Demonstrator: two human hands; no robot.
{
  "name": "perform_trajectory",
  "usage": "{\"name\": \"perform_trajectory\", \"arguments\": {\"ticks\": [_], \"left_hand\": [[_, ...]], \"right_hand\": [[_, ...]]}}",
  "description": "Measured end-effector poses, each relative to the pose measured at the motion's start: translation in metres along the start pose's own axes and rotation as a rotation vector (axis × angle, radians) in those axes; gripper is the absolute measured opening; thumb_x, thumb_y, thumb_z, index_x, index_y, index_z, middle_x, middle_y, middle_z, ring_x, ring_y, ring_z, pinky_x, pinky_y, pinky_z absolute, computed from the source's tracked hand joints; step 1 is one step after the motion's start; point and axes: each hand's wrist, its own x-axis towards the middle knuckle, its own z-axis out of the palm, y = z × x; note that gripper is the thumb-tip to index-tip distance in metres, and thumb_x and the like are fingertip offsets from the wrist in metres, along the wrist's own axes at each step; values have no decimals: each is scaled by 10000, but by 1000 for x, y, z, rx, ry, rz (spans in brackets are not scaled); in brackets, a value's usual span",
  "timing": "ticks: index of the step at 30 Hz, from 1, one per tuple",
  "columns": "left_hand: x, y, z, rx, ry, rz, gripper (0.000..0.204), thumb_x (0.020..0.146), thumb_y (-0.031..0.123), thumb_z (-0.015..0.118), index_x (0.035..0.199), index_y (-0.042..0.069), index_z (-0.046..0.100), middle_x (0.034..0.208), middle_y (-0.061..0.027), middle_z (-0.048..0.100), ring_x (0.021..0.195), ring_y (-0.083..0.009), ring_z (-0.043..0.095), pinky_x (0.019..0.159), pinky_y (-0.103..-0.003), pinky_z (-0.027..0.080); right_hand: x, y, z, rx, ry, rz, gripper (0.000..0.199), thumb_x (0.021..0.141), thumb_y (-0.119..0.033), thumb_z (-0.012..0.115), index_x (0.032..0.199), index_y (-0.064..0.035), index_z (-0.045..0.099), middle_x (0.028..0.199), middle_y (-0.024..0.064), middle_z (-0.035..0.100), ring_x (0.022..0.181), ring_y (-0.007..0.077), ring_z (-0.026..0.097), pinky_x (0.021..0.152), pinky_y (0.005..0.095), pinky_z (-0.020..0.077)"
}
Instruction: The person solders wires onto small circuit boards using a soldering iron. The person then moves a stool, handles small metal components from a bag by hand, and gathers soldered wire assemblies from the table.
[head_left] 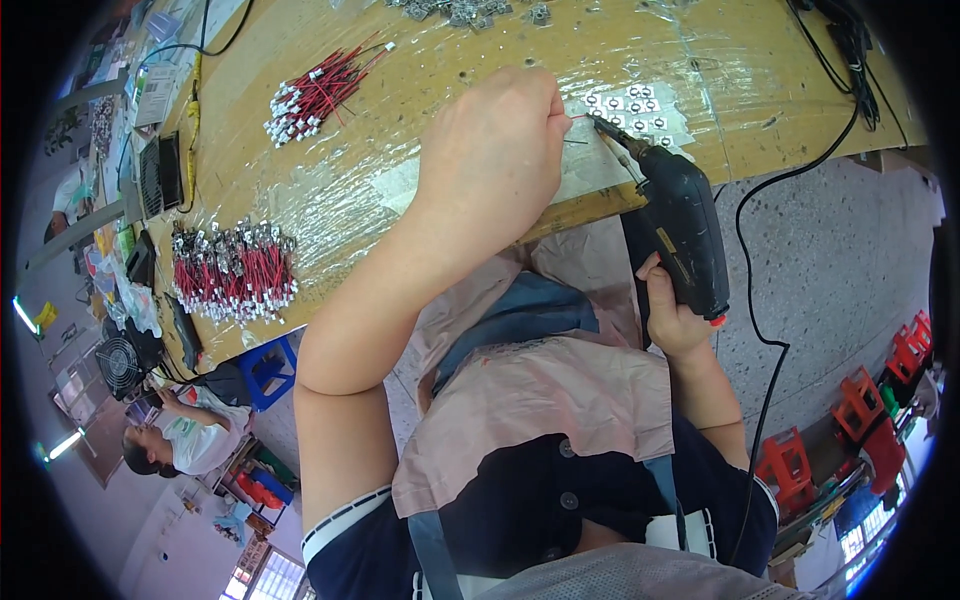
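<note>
My left hand is closed over the table edge, pinching a thin red wire at its fingertips. My right hand grips the handle of a black electric screwdriver. Its tip points at the wire end, beside a cluster of small metal terminals lying on clear plastic film. A black cable runs from the tool down toward the floor.
A wooden table covered in plastic film carries two bundles of red wires with metal ends. More metal parts lie at the far edge. A person sits at lower left by a blue stool. Red stools stand at right.
</note>
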Motion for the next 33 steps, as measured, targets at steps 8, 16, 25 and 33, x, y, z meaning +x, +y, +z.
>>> {"name": "perform_trajectory", "arguments": {"ticks": [8,16,25,33], "left_hand": [[-1,0,1,7,4,0,102,777,78,638,762,7,567,715,-153,588,680,-344,583,602,-417,451],[-1,2,3,75,12,17,93,782,78,628,767,16,560,738,-149,592,708,-346,584,614,-427,455],[-22,-2,2,16,170,15,94,785,78,641,776,18,569,733,-137,579,677,-311,581,603,-386,462],[-133,-45,-83,36,345,-443,85,789,25,661,832,-17,601,747,-80,608,681,-162,559,650,-276,458]], "right_hand": [[-3,5,-9,-83,-34,-54,228,771,-59,689,975,16,619,935,149,628,761,279,607,668,350,481],[-5,4,-8,-18,67,-42,133,781,-64,683,888,1,637,870,118,626,735,249,603,651,331,473],[3,-8,-11,44,-9,-121,233,906,-130,553,1052,51,534,737,85,603,662,160,564,622,284,465],[2,-10,-5,182,129,-91,223,913,-137,542,1026,55,526,722,77,591,630,141,535,603,264,438]]}}
